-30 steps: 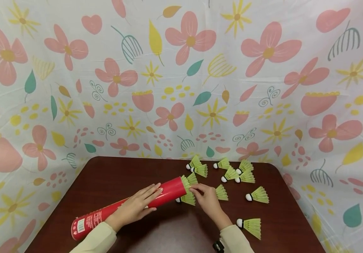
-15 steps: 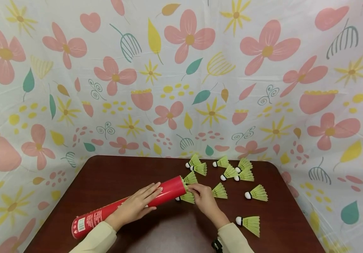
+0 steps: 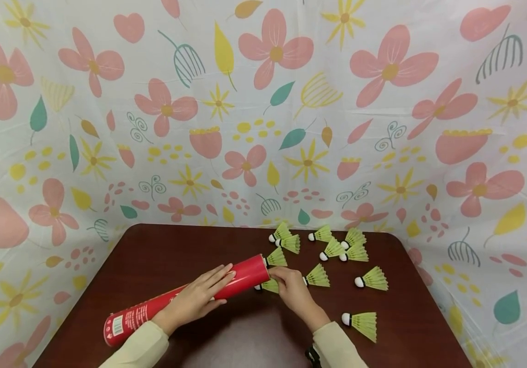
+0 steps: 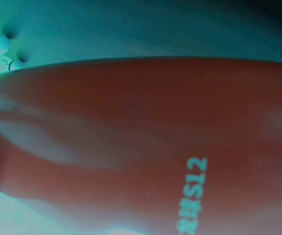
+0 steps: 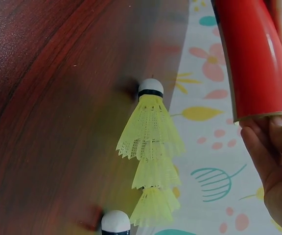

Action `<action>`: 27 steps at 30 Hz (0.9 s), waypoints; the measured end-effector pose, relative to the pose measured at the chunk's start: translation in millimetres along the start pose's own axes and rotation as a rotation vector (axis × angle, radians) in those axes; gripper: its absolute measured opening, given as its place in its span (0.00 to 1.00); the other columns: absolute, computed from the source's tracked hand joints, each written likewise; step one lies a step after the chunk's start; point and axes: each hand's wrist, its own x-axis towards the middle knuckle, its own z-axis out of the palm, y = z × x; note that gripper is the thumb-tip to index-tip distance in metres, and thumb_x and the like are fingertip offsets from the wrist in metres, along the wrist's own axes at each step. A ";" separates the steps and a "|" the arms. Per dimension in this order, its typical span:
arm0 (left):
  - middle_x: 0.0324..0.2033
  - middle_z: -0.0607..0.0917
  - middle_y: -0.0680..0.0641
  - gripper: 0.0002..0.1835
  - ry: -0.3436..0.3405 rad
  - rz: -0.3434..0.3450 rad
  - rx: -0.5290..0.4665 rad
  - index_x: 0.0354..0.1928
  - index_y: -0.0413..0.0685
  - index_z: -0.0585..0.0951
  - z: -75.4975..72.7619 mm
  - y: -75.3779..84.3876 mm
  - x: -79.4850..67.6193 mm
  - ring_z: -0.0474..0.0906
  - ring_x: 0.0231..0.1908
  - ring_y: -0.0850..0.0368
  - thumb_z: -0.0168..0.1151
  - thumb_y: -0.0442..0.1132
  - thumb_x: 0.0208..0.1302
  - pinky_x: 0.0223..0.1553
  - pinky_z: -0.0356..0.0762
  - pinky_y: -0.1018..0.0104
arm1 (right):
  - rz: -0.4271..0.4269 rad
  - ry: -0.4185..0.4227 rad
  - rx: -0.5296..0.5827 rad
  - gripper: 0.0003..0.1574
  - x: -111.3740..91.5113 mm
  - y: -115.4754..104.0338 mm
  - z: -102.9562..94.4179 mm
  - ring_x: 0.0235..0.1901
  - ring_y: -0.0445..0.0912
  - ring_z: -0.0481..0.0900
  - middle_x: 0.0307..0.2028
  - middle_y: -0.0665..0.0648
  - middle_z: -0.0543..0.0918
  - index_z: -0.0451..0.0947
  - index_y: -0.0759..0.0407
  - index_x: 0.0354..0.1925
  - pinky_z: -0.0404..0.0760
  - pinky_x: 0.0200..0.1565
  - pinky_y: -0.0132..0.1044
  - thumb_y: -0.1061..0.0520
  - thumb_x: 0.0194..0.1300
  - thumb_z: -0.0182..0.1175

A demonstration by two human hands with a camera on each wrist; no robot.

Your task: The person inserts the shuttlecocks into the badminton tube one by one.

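Note:
A long red shuttlecock tube lies slanted, its mouth toward the right; white "S12" lettering shows on the tube in the left wrist view. My left hand holds the tube, fingers across its top and thumb along the near side. My right hand is at the open mouth with its fingertips just inside the rim. In the right wrist view, the right hand's fingers and thumb reach up into the tube. I cannot tell what they hold there. A yellow-green shuttlecock lies just behind the mouth.
Several yellow-green shuttlecocks with white heads lie on the dark wooden table, such as one shuttlecock at the front right and another shuttlecock behind it. A flowered cloth hangs behind the table.
The right hand has moved left to the tube's mouth. The yellow-green skirt it pinched there has gone inside, out of sight. The left hand and tube have hardly moved.

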 end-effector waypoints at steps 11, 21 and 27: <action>0.70 0.63 0.44 0.40 -0.018 -0.021 0.028 0.71 0.45 0.63 -0.9 -4.1 -2.9 0.66 0.65 0.46 0.66 0.50 0.61 0.60 0.71 0.54 | 0.010 -0.001 0.013 0.15 -0.3 7.8 -3.3 0.38 0.48 0.85 0.39 0.55 0.87 0.85 0.61 0.41 0.84 0.39 0.38 0.73 0.59 0.62; 0.71 0.62 0.44 0.38 0.003 -0.010 0.024 0.71 0.45 0.63 -0.2 -9.3 -4.9 0.67 0.64 0.44 0.63 0.52 0.63 0.59 0.72 0.53 | 0.103 0.036 -0.034 0.12 -2.6 26.3 -14.7 0.36 0.47 0.84 0.37 0.56 0.86 0.84 0.60 0.43 0.83 0.36 0.37 0.69 0.62 0.61; 0.69 0.65 0.41 0.41 -0.020 -0.025 0.010 0.72 0.46 0.62 -1.1 -6.9 -4.8 0.67 0.64 0.43 0.68 0.48 0.59 0.60 0.71 0.52 | 0.211 -0.004 -0.054 0.09 -7.6 33.6 -12.6 0.37 0.50 0.84 0.38 0.57 0.86 0.84 0.65 0.42 0.83 0.38 0.42 0.67 0.62 0.62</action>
